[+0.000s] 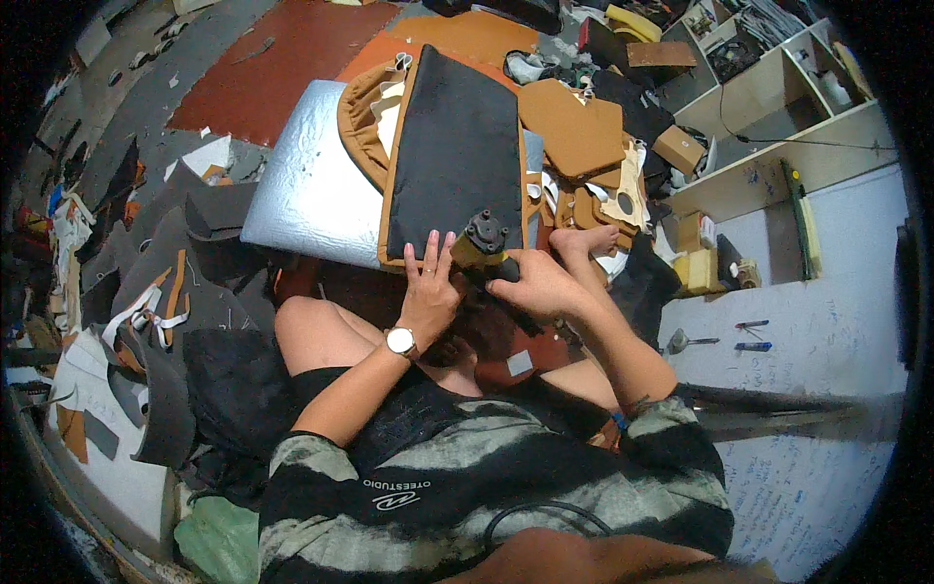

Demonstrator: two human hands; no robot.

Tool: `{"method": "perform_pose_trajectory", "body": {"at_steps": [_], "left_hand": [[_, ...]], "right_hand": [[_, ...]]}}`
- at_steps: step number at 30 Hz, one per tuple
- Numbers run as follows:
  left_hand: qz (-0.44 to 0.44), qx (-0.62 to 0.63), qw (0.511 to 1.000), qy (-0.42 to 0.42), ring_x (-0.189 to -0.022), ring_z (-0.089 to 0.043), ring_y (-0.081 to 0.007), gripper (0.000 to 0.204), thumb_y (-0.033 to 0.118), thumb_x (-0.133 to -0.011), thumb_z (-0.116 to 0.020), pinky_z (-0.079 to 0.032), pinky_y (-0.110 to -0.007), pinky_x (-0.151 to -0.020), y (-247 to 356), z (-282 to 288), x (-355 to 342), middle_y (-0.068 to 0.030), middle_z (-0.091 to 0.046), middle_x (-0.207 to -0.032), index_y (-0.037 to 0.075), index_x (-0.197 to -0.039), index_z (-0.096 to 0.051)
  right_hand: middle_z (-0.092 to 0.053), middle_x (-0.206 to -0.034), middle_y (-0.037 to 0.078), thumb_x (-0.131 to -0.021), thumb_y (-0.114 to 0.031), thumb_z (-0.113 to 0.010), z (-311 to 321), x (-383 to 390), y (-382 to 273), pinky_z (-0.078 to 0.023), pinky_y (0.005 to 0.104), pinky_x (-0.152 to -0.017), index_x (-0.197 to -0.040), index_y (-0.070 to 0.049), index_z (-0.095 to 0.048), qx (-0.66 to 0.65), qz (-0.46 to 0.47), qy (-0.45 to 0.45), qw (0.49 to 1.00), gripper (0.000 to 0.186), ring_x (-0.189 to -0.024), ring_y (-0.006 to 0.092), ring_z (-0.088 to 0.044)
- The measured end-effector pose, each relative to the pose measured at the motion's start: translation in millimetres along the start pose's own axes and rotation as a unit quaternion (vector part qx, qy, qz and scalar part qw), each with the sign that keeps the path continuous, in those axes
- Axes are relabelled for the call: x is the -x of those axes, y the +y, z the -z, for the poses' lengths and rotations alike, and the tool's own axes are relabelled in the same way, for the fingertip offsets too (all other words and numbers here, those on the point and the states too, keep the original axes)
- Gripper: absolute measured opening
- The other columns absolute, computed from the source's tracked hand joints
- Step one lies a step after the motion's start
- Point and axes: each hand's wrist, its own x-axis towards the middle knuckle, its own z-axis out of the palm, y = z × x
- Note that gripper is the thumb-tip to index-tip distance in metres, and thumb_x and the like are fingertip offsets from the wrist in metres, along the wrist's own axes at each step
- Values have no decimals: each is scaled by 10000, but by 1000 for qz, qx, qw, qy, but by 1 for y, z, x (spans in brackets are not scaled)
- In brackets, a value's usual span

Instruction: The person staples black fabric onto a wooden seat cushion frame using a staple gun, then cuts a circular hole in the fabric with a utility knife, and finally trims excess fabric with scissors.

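A black panel with tan edging [455,136] lies in front of me on a silver foil-covered board [306,190]. My left hand [431,292] rests at the panel's near edge, fingers stretched out and lying flat on it, with a watch on the wrist. My right hand [538,284] is wrapped round the handle of a pneumatic staple gun [480,243]. The tool's round head stands over the panel's near right corner, just right of my left fingertips. Its nose is hidden below. Gathered tan upholstery [360,127] shows along the panel's left side.
Tan padded pieces [572,127] are piled right of the panel. Grey felt-like sheets [209,321] and offcuts heap up at left. A white board [778,350] with pens and a small scraper-like tool lies at right, below open shelving [778,131]. My bare foot [587,240] is close by the panel.
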Motion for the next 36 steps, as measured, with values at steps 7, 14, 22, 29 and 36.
{"method": "perform_pose_trajectory", "body": {"at_steps": [7, 14, 22, 29, 36], "left_hand": [[111, 229, 958, 133, -1378, -539, -433, 246, -15, -871, -706, -436, -453, -1162, -8, 66, 1, -189, -608, -1447, 56, -1105, -737], [532, 690, 492, -1, -1024, -720, -271, 705, 542, -1083, -507, -641, -383, -795, -70, 74, 30, -208, -627, -1330, 49, -1558, -339], [468, 665, 582, -25, -858, -764, -242, 607, 324, -1091, -590, -656, -326, -656, -59, 52, -4, -126, -675, -1219, 122, -1607, -341], [428, 699, 573, 4, -914, -763, -260, 553, 240, -1131, -478, -674, -357, -680, -53, 48, 3, -139, -671, -1245, 131, -1641, -295], [416, 715, 562, 30, -1065, -734, -260, 578, 184, -1128, -444, -683, -390, -730, -24, 47, 14, -132, -661, -1290, 106, -1662, -237]], "right_hand": [[-752, -965, 136, -949, -352, -731, 17, 22, -17, -557, 370, -780, -1174, 29, -712, -159, -78, 78, 981, 442, -832, 222, -712], [-680, -817, 32, -982, -380, -723, -46, 7, 49, -494, 326, -653, -1036, -7, -705, -337, -96, 156, 924, 377, -720, 130, -621], [-676, -753, 38, -975, -412, -734, -42, 12, 28, -492, 346, -642, -964, 10, -718, -269, -70, 185, 943, 423, -682, 145, -615], [-681, -791, 44, -974, -419, -735, -27, 11, 20, -492, 327, -647, -1051, 2, -696, -243, -93, 121, 958, 430, -702, 137, -613], [-659, -804, 16, -977, -397, -743, -17, 3, -34, -465, 286, -636, -1029, -23, -693, -315, -37, 18, 948, 381, -699, 118, -588]]}}
